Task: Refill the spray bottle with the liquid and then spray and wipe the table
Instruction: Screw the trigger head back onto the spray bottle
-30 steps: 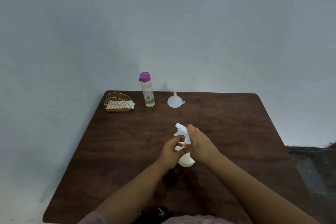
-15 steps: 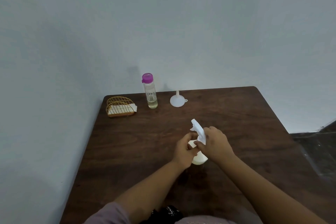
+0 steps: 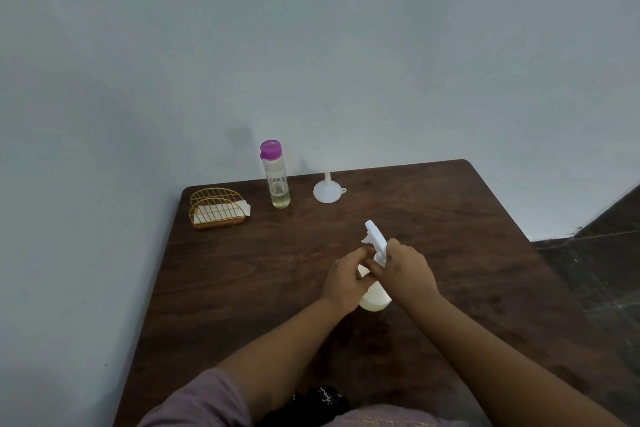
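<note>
Head view: at frame centre we have the spray bottle (image 3: 374,298) on the tabletop (image 3: 450,218), left hand (image 3: 346,279) closed round its neck, right hand (image 3: 405,270) closed on the spray head (image 3: 375,239), likely unscrewing it. Next, lift it off. Funnel (image 3: 327,189), liquid bottle (image 3: 276,177) and napkin rack (image 3: 216,208) stand clear, upper left.

Spray bottle (image 3: 374,296): trigger head (image 3: 375,241) has swung from the 11 o'clock lean seen 1.0 s ago to about 12 o'clock, nozzle now standing clear above both hands. Right hand (image 3: 405,269) has shifted round onto the head's 3 o'clock side; left hand (image 3: 348,279) has closed lower on the neck.
</note>
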`<control>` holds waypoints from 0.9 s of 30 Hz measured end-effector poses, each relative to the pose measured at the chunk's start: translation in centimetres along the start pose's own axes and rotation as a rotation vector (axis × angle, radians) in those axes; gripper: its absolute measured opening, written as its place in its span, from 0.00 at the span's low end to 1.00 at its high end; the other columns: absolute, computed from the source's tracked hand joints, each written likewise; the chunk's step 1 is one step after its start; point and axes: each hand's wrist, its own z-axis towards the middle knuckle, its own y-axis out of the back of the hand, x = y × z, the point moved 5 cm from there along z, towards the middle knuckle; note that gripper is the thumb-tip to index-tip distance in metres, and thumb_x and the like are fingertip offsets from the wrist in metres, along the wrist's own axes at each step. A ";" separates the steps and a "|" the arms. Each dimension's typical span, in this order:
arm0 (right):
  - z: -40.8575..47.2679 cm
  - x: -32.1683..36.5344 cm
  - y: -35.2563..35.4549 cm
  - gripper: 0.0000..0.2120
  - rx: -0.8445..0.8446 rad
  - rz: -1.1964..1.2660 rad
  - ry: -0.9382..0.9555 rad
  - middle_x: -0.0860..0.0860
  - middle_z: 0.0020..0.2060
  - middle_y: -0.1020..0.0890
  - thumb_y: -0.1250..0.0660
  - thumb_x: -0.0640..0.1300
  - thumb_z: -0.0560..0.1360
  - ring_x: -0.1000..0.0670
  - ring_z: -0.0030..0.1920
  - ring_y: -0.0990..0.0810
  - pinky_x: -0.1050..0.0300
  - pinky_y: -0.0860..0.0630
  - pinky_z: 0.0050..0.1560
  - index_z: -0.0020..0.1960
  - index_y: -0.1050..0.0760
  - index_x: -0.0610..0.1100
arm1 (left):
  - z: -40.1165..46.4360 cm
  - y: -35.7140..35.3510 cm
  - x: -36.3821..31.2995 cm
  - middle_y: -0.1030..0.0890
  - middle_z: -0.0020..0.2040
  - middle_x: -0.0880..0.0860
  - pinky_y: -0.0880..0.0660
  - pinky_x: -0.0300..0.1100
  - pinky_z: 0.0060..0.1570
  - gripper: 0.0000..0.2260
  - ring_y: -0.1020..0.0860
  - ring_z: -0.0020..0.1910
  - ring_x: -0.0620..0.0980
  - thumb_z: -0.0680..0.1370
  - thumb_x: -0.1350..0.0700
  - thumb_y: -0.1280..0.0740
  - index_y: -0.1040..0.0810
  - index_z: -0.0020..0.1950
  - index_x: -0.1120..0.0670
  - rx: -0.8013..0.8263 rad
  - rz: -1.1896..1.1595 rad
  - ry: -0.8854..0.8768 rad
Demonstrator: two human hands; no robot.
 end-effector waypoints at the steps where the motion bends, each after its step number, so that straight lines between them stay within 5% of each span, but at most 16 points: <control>1: 0.1 -0.2 -0.2 0.22 0.012 -0.003 0.002 0.53 0.30 0.30 0.33 0.56 0.73 0.53 0.29 0.30 0.61 0.40 0.27 0.33 0.42 0.49 | 0.0 -0.1 0.0 0.21 0.37 0.39 0.26 0.39 0.37 0.09 0.24 0.32 0.39 0.74 0.55 0.32 0.22 0.53 0.50 0.001 -0.006 0.002; 3: 0.4 -0.8 -0.5 0.21 0.085 0.026 0.025 0.52 0.34 0.27 0.30 0.59 0.70 0.51 0.33 0.27 0.61 0.35 0.29 0.35 0.38 0.48 | 0.0 -0.3 -0.1 0.22 0.37 0.41 0.24 0.43 0.38 0.11 0.24 0.32 0.40 0.73 0.49 0.34 0.22 0.53 0.51 0.006 -0.025 0.014; 5: 0.6 -1.6 -0.8 0.23 0.256 0.114 0.073 0.51 0.47 0.26 0.29 0.62 0.66 0.51 0.46 0.25 0.59 0.27 0.41 0.48 0.30 0.46 | 0.2 -0.4 0.2 0.20 0.40 0.42 0.22 0.45 0.39 0.13 0.24 0.32 0.41 0.74 0.45 0.33 0.22 0.54 0.49 0.030 -0.036 0.046; 7: 0.5 -1.7 -0.3 0.29 0.324 0.232 0.184 0.53 0.61 0.31 0.28 0.57 0.68 0.54 0.59 0.30 0.58 0.28 0.55 0.65 0.32 0.50 | 0.3 -0.3 0.6 0.17 0.49 0.43 0.24 0.40 0.41 0.15 0.23 0.36 0.41 0.76 0.44 0.31 0.22 0.60 0.47 0.044 0.001 0.052; 8: 0.4 -1.5 0.4 0.26 0.272 0.289 0.256 0.55 0.61 0.29 0.28 0.52 0.71 0.56 0.59 0.29 0.59 0.28 0.55 0.66 0.32 0.52 | 0.3 -0.4 0.8 0.17 0.52 0.44 0.25 0.38 0.41 0.16 0.22 0.37 0.42 0.76 0.45 0.31 0.23 0.62 0.48 0.040 0.023 0.046; 12: 0.0 -1.8 1.4 0.04 0.044 0.393 0.319 0.56 0.42 0.17 0.30 0.42 0.75 0.57 0.42 0.20 0.65 0.26 0.41 0.50 0.21 0.46 | 0.3 -0.4 1.2 0.17 0.53 0.46 0.26 0.35 0.41 0.18 0.22 0.37 0.44 0.77 0.42 0.33 0.22 0.62 0.50 -0.003 0.052 0.053; 15: -0.5 -2.2 0.8 0.05 -0.044 0.395 0.301 0.56 0.41 0.20 0.29 0.40 0.74 0.58 0.41 0.21 0.72 0.28 0.42 0.50 0.20 0.44 | 0.2 -0.4 1.1 0.17 0.50 0.44 0.27 0.31 0.42 0.15 0.22 0.37 0.40 0.78 0.45 0.32 0.21 0.61 0.50 -0.013 0.043 0.049; 19: -1.1 -2.5 -0.8 0.09 -0.102 0.386 0.263 0.50 0.44 0.23 0.30 0.33 0.72 0.55 0.44 0.23 0.72 0.29 0.44 0.52 0.21 0.41 | 0.1 -0.9 1.7 0.19 0.56 0.46 0.23 0.41 0.47 0.17 0.22 0.42 0.45 0.78 0.46 0.32 0.23 0.65 0.50 -0.010 0.011 0.074; 24: -1.4 -2.9 -0.9 0.07 -0.144 0.474 0.137 0.53 0.42 0.23 0.26 0.40 0.71 0.56 0.41 0.24 0.71 0.30 0.39 0.47 0.22 0.44 | -0.1 -0.6 1.2 0.19 0.56 0.46 0.23 0.39 0.43 0.17 0.22 0.43 0.45 0.76 0.47 0.33 0.22 0.64 0.51 -0.010 0.005 0.044; 27: -1.6 -3.0 -1.1 0.12 -0.194 0.578 0.039 0.53 0.37 0.22 0.23 0.41 0.67 0.56 0.37 0.23 0.70 0.29 0.36 0.42 0.27 0.45 | -0.4 -0.7 1.1 0.19 0.54 0.44 0.25 0.36 0.41 0.15 0.21 0.42 0.42 0.75 0.56 0.32 0.21 0.62 0.49 -0.022 -0.004 0.044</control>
